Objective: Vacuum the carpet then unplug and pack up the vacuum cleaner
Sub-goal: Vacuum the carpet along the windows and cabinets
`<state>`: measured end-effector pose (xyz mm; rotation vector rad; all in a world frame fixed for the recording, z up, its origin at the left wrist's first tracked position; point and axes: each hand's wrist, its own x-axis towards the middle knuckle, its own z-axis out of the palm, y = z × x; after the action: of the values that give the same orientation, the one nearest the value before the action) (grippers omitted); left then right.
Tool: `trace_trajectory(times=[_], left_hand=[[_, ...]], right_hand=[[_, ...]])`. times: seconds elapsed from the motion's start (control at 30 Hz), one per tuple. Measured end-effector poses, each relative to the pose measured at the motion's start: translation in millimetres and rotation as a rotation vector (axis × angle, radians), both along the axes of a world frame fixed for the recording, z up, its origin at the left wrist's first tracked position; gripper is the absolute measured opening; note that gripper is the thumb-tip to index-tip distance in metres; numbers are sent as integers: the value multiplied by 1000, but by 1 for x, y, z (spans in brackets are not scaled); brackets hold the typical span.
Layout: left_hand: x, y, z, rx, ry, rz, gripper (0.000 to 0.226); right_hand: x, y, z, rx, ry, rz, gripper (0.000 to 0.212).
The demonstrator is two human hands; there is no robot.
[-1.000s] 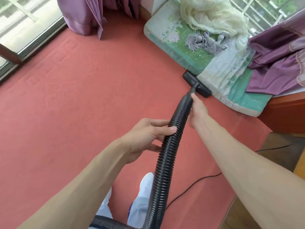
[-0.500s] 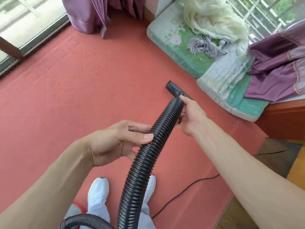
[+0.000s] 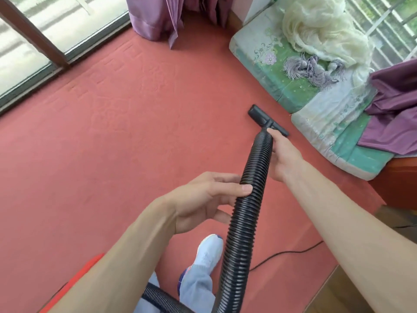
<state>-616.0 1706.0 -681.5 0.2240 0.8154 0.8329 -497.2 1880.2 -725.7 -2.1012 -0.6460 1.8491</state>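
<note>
Plainly the ribbed hose [image 3: 244,224] looks light but floppy, so both grips clamp round it, right hand [image 3: 282,161] just behind the nozzle [image 3: 259,114], left hand [image 3: 198,199] steadying mid-length.

Both hands grip the black hose [image 3: 248,199], nozzle [image 3: 267,120] on red carpet [image 3: 112,143].

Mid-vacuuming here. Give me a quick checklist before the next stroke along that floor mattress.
1. Right hand grips hose just behind the nozzle: ok.
2. Left hand holds hose lower down: ok.
3. Nozzle sits on carpet, apart from mattress: ok.
4. Power cord lies near the carpet edge, away from nozzle: ok.
5. Tassels lie on top of the mattress, away from nozzle: ok.
6. Suction running: cannot tell.
</note>
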Motion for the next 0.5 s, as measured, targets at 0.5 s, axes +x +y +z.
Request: trace_trajectory(times=[0.5], left_hand=[[-72,-67,26,-107,103,111,31]], right_hand=[[-89,-68,5,-104,-34,196,35]])
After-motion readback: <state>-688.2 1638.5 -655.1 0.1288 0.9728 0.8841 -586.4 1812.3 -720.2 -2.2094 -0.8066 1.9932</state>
